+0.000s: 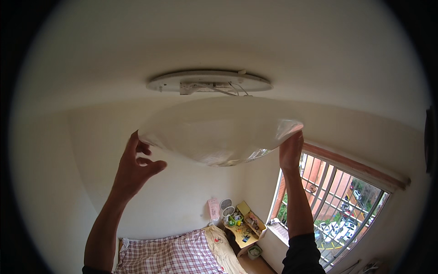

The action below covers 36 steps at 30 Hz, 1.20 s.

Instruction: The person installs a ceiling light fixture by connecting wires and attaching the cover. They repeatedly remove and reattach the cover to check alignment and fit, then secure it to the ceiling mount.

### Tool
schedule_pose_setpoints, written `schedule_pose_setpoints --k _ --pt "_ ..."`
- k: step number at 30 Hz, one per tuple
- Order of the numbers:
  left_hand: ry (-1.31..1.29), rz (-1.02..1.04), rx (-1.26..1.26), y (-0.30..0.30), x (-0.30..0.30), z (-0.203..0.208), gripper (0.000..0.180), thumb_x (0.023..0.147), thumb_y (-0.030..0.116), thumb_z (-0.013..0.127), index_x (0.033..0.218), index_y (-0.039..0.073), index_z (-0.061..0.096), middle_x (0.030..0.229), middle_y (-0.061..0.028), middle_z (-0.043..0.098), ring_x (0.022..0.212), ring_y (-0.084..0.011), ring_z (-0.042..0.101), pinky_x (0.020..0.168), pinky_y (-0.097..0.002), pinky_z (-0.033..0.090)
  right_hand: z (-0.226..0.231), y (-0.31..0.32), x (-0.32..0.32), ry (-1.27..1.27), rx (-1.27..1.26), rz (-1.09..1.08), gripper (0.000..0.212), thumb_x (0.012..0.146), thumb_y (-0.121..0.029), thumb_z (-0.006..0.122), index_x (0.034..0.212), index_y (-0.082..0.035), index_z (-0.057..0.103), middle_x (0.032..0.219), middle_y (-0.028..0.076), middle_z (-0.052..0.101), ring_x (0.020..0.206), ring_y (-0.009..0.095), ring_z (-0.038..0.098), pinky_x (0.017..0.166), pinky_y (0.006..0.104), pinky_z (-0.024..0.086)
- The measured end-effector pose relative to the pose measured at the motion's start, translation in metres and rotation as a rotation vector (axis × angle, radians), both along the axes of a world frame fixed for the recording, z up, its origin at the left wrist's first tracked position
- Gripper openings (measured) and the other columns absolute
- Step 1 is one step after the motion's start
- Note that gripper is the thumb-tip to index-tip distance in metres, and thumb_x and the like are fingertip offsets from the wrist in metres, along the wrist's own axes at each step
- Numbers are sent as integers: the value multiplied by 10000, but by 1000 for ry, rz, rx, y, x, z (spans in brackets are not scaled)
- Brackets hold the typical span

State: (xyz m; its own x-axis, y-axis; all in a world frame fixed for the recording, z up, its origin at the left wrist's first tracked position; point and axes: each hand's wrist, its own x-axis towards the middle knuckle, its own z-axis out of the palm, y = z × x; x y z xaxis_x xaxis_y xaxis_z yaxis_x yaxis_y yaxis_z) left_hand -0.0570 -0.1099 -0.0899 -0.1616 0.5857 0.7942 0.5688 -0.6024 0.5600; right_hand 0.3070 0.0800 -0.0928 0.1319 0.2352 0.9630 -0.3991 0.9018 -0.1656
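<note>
One wide, see-through lamp cover was up between both hands, just below the round lamp base on the ceiling. The left hand was spread, fingers at the rim, thumb well off it. The right hand was at the opposite rim; whether it pinched could not be told. Without the left thumb's grip, the cover could have tipped and dropped toward the bed; raised carelessly, it might have snagged the loose wires.
</note>
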Motion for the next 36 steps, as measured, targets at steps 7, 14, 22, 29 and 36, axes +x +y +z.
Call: schedule_pose_setpoints --k 7,14,22,29,36 --pt "142 42 35 7 -14 8 717 695 65 873 1319 15 524 1169 -116 679 1130 -241 639 978 -400 509 1 10 -11 -133 -33 33 574 1074 -444 403 1417 15 422 1333 113 544 1278 190 473 1101 344 338" --pt "221 70 156 11 -15 51 586 763 18 808 1280 11 531 1166 -122 685 1136 -259 651 1038 -416 489 36 8 -6 -209 10 -359 407 1097 -319 371 1274 10 534 1150 69 607 1106 154 533 1028 324 390" --pt "253 66 210 23 -9 62 517 775 15 801 1228 29 552 1162 -102 665 1106 -258 643 996 -420 499 50 20 -11 -100 22 -471 391 1098 -266 380 1307 9 562 1131 61 638 1100 142 564 1008 315 421" --pt "510 345 509 30 -11 46 526 699 -26 841 1127 52 545 1119 -89 604 1013 -287 609 833 -391 532 44 11 -13 -127 31 -477 322 1077 -111 378 1341 -17 536 1185 62 614 1130 145 538 1036 283 382" --pt "543 369 538 15 4 60 545 699 42 858 1137 18 535 1123 -131 613 1035 -332 601 841 -421 540 59 13 3 -89 -42 -457 327 1093 -158 362 1318 -7 545 1200 54 628 1125 141 569 1013 302 425"
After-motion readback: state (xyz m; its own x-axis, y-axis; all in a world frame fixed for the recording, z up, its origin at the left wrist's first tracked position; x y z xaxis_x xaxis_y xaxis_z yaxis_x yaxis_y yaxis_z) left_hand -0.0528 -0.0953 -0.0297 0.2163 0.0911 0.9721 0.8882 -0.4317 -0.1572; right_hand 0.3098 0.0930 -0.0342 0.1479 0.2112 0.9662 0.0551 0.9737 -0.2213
